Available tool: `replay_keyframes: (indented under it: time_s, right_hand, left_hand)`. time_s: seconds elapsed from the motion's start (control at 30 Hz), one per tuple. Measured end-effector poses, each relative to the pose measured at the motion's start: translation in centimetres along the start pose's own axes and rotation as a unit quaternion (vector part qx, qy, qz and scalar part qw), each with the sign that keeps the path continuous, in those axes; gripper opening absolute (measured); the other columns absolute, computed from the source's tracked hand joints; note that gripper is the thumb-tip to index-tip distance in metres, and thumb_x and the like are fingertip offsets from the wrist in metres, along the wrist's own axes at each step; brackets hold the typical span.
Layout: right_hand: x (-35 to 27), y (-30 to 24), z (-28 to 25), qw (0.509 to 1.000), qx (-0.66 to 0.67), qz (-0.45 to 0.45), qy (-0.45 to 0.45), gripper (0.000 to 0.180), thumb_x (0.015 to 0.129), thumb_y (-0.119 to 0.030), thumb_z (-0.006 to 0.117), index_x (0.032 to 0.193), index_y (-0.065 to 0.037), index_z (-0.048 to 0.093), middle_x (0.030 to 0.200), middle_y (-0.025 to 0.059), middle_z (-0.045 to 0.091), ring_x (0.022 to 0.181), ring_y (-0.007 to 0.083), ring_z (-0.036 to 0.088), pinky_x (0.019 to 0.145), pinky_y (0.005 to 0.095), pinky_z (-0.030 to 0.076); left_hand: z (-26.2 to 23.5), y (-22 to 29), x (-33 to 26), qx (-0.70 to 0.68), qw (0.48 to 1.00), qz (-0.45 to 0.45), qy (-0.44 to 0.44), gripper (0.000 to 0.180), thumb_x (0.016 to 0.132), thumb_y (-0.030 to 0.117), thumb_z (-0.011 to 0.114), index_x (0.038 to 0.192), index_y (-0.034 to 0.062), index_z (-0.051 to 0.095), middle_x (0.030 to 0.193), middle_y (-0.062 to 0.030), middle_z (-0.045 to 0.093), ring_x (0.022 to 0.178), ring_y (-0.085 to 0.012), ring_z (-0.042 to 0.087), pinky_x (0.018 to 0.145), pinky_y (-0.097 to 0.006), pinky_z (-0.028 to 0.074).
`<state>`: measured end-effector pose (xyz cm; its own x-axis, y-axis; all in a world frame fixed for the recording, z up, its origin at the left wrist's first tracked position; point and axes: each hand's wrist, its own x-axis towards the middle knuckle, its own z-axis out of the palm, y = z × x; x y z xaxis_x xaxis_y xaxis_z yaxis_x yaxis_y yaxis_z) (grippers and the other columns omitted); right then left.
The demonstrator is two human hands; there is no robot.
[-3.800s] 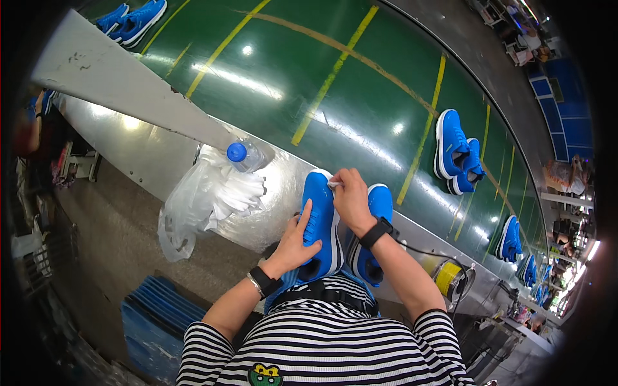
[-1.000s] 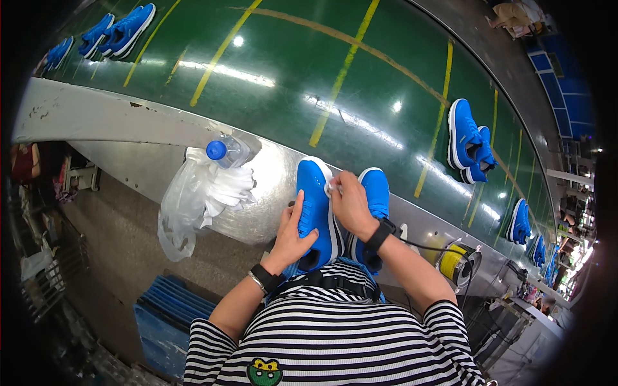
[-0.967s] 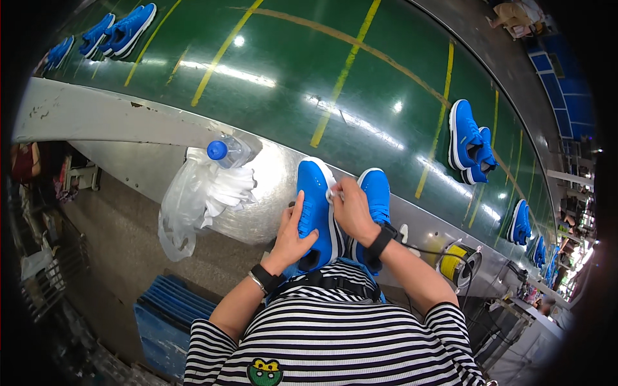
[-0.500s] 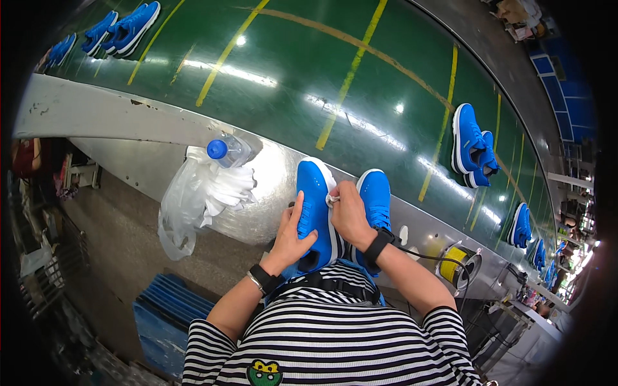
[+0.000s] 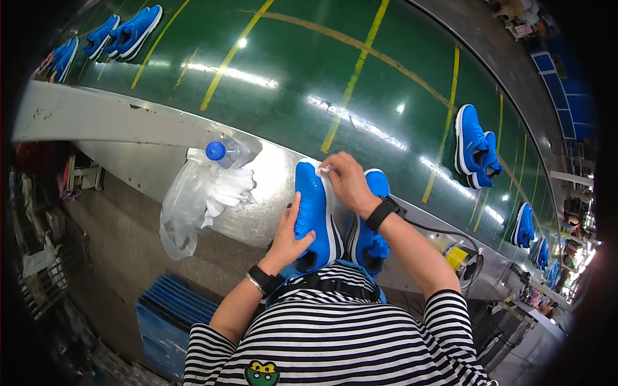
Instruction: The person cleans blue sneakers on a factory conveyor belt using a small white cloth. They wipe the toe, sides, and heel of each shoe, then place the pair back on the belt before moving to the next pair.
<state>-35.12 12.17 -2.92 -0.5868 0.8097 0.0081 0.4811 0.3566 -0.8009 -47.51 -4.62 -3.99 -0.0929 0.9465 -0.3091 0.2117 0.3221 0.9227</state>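
A blue sneaker (image 5: pixel 309 183) with a white sole lies toe-outward in front of me. My left hand (image 5: pixel 286 239) grips it from the left, thumb across the laces side and fingers along its edge. At the toe end, my right hand (image 5: pixel 349 183) pinches a small white wad of cloth or tissue (image 5: pixel 326 170) against the white sole rim. Partly behind my right wrist is a second blue sneaker (image 5: pixel 377 184), its toe and heel showing on either side.
A clear bottle with blue cap (image 5: pixel 217 150) stands by a plastic bag (image 5: pixel 179 222) of white cloths (image 5: pixel 228 188) on the metal ledge. Beyond runs a green belt (image 5: pixel 290 77) with yellow lines, carrying sneaker pairs left and right (image 5: pixel 470 138). A yellow spool (image 5: pixel 457 258) sits at right.
My right hand has slid the white wad forward along the sole rim to the toe. My left hand stays put. Sneakers on the belt have shifted slightly to the right.
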Motion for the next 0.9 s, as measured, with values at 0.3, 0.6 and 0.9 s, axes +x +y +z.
replay_keyframes:
  time_s: [0.3,0.6,0.9]
  right_hand:
    - [-9.7,-1.6,-2.1,0.969,-0.027,0.003,-0.246,0.013,0.072,0.001,0.055,0.084,-0.002,0.056,0.083,0.0154,0.054,0.08,0.0311,0.052,0.072,0.0388,0.043]
    - [-14.1,0.2,-11.1,0.883,0.334,0.316,0.099,0.015,0.085,-0.001,0.051,0.098,-0.003,0.06,0.087,0.0023,0.059,0.07,0.0087,0.053,0.065,0.0229,0.045]
    - [-11.7,5.0,-10.8,0.83,0.458,0.251,0.199,0.012,0.084,-0.005,0.057,0.094,0.001,0.06,0.087,0.005,0.062,0.075,0.0086,0.056,0.071,0.0216,0.046]
  left_hand:
    - [0.1,0.3,0.2,0.023,1.0,-0.003,-0.008,0.087,0.072,0.011,0.062,0.143,0.0129,0.011,0.114,-0.0242,0.041,0.105,-0.0361,0.044,0.092,-0.039,0.037]
    - [1.1,8.2,2.1,0.428,0.886,0.151,-0.093,0.082,0.073,0.029,0.066,0.137,0.0033,0.021,0.126,-0.0363,0.029,0.114,-0.048,0.037,0.094,-0.051,0.034]
    - [14.0,4.4,5.7,0.154,0.98,-0.124,0.002,0.112,0.066,0.046,0.072,0.132,-0.0136,0.006,0.129,-0.0396,0.021,0.12,-0.0507,0.027,0.103,-0.044,0.026]
